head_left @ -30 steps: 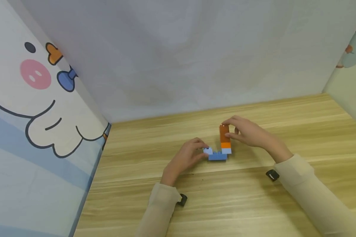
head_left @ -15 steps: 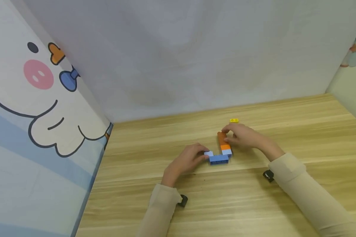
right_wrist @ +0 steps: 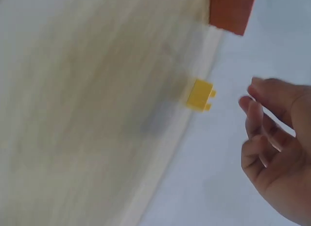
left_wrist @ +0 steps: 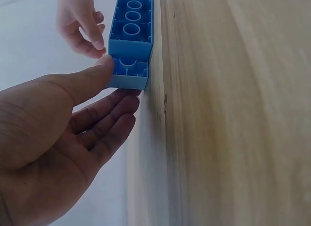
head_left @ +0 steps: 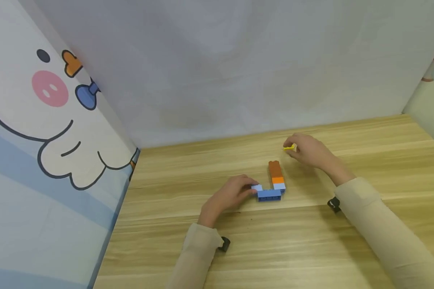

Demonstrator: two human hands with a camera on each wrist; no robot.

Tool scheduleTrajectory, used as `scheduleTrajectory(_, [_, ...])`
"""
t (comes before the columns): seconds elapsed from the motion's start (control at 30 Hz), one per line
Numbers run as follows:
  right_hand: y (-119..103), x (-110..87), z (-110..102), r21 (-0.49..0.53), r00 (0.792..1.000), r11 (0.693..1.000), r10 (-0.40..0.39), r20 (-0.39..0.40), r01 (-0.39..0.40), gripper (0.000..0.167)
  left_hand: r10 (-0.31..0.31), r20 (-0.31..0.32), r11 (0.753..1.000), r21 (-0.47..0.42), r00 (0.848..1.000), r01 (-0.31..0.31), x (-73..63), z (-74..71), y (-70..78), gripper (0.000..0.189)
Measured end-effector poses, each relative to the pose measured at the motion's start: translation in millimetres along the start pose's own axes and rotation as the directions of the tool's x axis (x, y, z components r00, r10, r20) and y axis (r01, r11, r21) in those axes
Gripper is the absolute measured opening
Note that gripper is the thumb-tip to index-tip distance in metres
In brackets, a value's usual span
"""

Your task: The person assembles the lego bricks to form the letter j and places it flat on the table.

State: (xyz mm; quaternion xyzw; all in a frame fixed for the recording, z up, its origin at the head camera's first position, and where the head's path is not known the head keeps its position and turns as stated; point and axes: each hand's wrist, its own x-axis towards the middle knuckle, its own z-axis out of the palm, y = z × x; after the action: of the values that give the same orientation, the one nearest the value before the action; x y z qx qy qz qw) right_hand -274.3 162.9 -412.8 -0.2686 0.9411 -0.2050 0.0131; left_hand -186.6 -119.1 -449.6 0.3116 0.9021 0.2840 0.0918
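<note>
My left hand (head_left: 226, 196) pinches a small light blue brick (head_left: 256, 187) between thumb and fingers. That brick joins the left end of a longer blue brick (head_left: 269, 195), whose hollow underside faces the left wrist camera. From the right end, a light blue brick (head_left: 279, 186), an orange brick (head_left: 278, 180) and a brown brick (head_left: 275, 169) run in a row, lying away from me. My right hand (head_left: 312, 151) is over a yellow brick (head_left: 288, 148). In the right wrist view its bent fingers hold nothing, and a gap separates them from the yellow brick (right_wrist: 199, 95).
The wood-grain table (head_left: 188, 257) ends at a pale curtain (head_left: 209, 92) behind the bricks. On the left stands a panel (head_left: 14, 176) with cartoon prints. Black wrist devices (head_left: 334, 204) show below both sleeves.
The brick assembly has tipped from upright to lying back on the table, still pinched by my left hand. My right hand has let go of the brown brick and moved to the yellow one.
</note>
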Motion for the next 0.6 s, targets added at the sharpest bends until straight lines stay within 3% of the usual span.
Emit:
scheduleTrajectory(0.17, [11.7,11.6,-4.7,-0.077,0.998,0.995,0.068,0.009,-0.067,0.025,-0.027,0.009,1.000,0.015,1.000,0.027,-1.5,-1.0,0.4,0.033])
scheduleTrajectory(0.6, [23.1,25.7,-0.3,-0.054,0.992,0.993,0.105,0.064,-0.101,0.023,-0.030,0.023,0.999,0.029,0.999,0.029,0.7,-1.8,1.8,0.033])
